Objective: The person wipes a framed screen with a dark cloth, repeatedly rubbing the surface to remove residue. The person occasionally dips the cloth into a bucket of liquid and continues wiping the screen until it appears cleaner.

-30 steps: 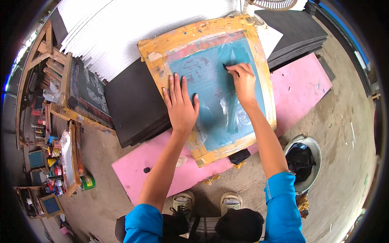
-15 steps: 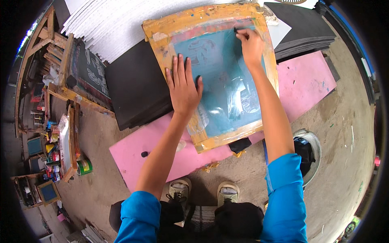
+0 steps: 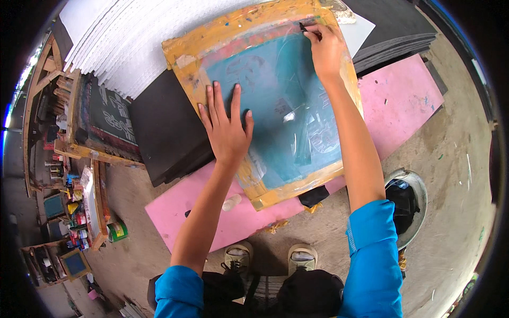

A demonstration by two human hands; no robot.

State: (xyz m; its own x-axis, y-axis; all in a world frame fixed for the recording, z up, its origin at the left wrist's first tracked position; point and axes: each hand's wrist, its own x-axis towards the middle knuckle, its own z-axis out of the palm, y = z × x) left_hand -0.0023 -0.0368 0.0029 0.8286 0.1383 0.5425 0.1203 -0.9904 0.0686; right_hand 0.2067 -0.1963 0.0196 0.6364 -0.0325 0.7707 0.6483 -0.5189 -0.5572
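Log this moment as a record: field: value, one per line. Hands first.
left hand: flat, fingers spread, on the screen's left side
right hand: pinching a small black piece near the screen's upper right
screen: blue-green, in a yellowish frame
below screen: pink board
left of screen: black sheets, white sheets
floor, right: bucket holding black cloth

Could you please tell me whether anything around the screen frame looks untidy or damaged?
Somewhat untidy: the white sheets at upper left have staggered rather than flush edges, and the screen frame has blotchy stains on its yellowish border. I see no clear breakage.
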